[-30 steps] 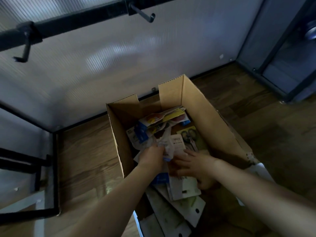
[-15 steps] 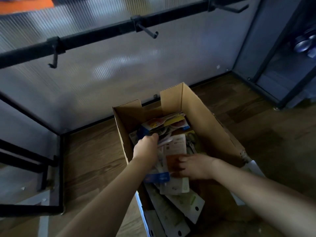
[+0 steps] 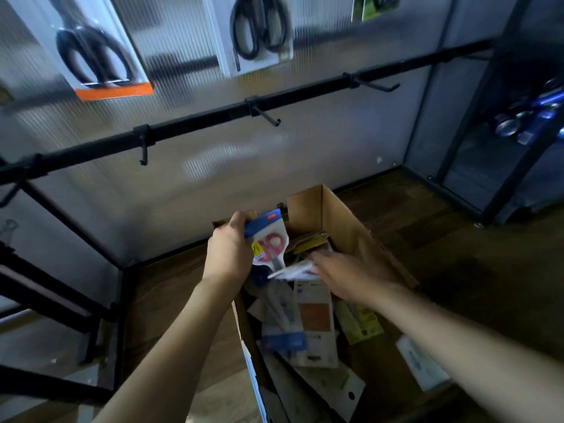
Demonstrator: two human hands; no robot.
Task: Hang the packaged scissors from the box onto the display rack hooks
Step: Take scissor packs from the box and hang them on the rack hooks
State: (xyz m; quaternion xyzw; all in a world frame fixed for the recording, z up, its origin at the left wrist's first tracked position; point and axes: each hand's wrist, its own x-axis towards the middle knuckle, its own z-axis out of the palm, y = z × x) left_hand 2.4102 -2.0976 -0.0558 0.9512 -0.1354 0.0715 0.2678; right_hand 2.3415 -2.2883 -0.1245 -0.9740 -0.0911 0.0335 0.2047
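A blue-topped pack of red-handled scissors is gripped by the left hand above the brown cardboard box. The right hand is held open, fingers straight, just beside the pack.

**Wood floor, with one box on it**

The floor is dark wood-look plank, running from the foot of the ribbed back panel at twelve o'clock down toward six. An open cardboard box sits directly on it, a little right of centre, its far flaps standing up and its near end running out of view at six o'clock; packaged goods fill the inside. The black legs of the display rack come down to the floor at nine o'clock, just left of the box. At three o'clock the base of a second dark rack meets the floor, well apart from the box.
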